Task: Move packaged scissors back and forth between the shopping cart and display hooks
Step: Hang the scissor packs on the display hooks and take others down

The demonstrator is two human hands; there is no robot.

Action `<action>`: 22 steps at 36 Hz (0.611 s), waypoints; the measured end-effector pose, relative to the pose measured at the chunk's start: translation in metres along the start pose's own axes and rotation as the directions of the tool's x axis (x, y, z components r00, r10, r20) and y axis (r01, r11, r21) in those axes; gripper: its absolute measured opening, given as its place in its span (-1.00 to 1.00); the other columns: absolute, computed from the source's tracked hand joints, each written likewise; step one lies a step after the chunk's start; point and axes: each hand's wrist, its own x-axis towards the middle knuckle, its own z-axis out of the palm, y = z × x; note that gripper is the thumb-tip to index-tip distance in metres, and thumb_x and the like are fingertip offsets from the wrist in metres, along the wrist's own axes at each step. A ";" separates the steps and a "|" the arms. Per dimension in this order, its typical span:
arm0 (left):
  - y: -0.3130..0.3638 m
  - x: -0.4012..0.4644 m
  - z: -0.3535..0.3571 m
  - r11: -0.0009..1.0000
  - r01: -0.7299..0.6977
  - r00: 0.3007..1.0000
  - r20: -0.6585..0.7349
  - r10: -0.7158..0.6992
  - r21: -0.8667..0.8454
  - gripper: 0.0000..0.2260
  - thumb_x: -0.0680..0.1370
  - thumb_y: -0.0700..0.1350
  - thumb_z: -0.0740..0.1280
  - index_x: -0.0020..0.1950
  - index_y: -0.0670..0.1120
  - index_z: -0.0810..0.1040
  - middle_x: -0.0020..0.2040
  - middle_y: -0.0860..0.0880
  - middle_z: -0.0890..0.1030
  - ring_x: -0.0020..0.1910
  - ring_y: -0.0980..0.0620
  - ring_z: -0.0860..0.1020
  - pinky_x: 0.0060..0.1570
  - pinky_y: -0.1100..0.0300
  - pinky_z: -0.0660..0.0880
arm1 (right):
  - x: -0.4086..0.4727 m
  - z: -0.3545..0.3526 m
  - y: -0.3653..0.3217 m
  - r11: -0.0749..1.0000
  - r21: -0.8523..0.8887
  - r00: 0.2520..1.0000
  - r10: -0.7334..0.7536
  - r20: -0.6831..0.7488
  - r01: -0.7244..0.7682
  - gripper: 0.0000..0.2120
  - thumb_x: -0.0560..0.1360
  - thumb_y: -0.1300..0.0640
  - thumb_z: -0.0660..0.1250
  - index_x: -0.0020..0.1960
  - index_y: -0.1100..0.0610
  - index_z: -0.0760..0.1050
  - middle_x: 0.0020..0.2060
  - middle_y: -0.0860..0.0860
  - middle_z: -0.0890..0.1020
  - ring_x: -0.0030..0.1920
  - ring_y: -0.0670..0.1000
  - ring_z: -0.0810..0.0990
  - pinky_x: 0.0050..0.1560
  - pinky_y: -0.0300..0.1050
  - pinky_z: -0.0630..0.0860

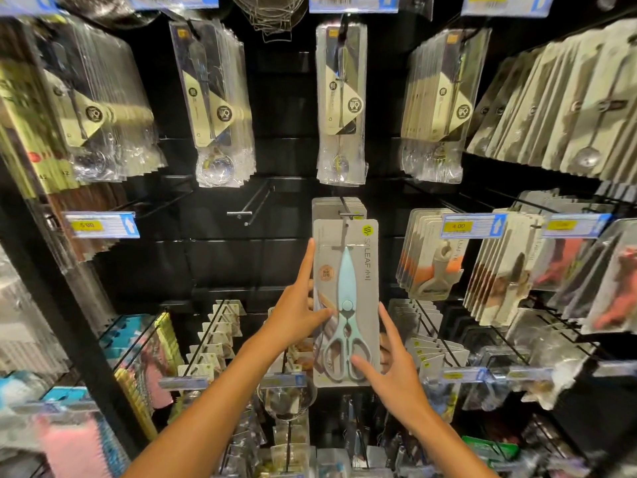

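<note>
A grey card pack of pale blue scissors [345,301] hangs upright at the front of a display hook [349,214], with several like packs behind it. My left hand [299,307] holds the pack's left edge, forefinger stretched up along it and thumb on its front. My right hand [393,370] holds the lower right corner, thumb across the scissor handles and fingers behind the card. The hook's tip sits at the pack's hanging slot. No shopping cart is in view.
An empty double-wire hook [249,205] juts out just left of the scissors hook. Packaged spoons [341,105] hang above, peelers [432,257] to the right, and small carded items [220,336] lower left. A black shelf upright [69,281] runs down the left.
</note>
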 end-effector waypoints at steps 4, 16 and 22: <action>-0.002 0.004 0.001 1.000 0.004 1.000 0.020 -0.003 -0.021 0.10 0.52 -0.16 0.49 0.54 0.36 -0.38 0.47 0.00 0.47 0.29 -0.02 0.60 0.22 -0.20 0.57 | 0.004 -0.003 0.003 1.000 -0.022 1.000 0.009 0.016 -0.008 -0.09 0.54 0.15 0.47 0.59 -0.33 -0.05 0.22 -0.31 0.61 0.17 -0.20 0.64 0.09 -0.21 0.63; -0.015 0.035 0.001 0.999 0.000 0.988 0.157 0.007 -0.048 0.14 0.50 -0.10 0.46 0.42 0.43 -0.53 0.53 -0.03 0.38 0.32 0.01 0.58 0.29 -0.03 0.55 | 0.043 -0.007 0.008 0.978 -0.198 0.987 -0.028 0.159 0.059 -0.04 0.60 0.11 0.36 0.52 -0.44 -0.33 0.58 -0.25 0.18 0.52 -0.23 0.28 0.50 -0.16 0.30; -0.008 0.048 0.006 0.997 0.038 0.993 0.118 -0.030 -0.061 0.13 0.46 -0.07 0.45 0.46 0.30 -0.53 0.59 -0.03 0.23 0.46 -0.01 0.42 0.37 0.12 0.44 | 0.071 -0.004 0.016 0.970 -0.239 0.984 0.001 0.180 0.042 0.02 0.56 0.11 0.39 0.55 -0.34 -0.39 0.51 -0.29 0.17 0.54 -0.14 0.24 0.49 -0.10 0.28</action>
